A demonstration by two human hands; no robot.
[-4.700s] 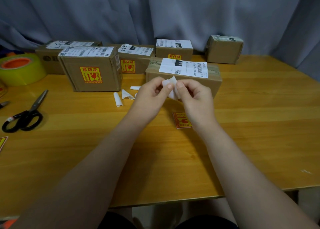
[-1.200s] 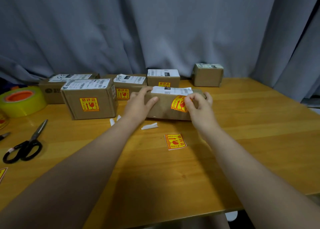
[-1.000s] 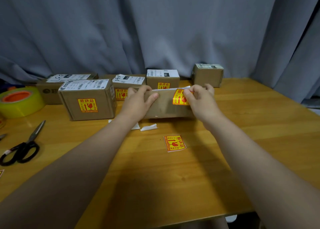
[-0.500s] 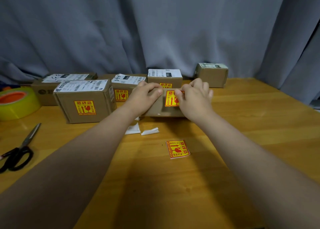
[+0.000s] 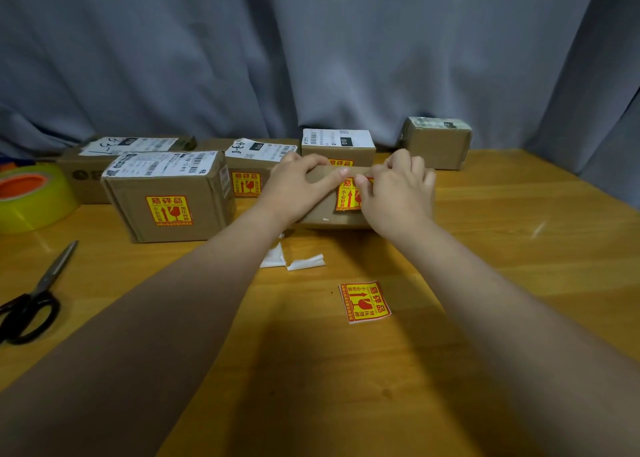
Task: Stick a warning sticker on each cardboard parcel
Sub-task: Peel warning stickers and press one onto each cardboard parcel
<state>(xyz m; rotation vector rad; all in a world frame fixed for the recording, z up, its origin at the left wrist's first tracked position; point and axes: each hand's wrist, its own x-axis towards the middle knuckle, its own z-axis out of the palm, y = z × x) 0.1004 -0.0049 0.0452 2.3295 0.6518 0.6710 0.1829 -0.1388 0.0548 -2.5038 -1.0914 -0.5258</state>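
Left hand (image 5: pixel 298 191) and right hand (image 5: pixel 398 195) clasp brown cardboard parcel (image 5: pixel 322 211), right thumb seating red-yellow warning sticker (image 5: pixel 347 198); next: smooth edges.

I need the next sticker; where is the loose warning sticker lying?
In the head view the loose sticker lies flat on the table, just right of centre, nearer the person than the paper scraps and the held parcel.

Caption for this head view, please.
Left hand steadies the parcel while right hand presses a warning sticker on; spare sticker nearby.
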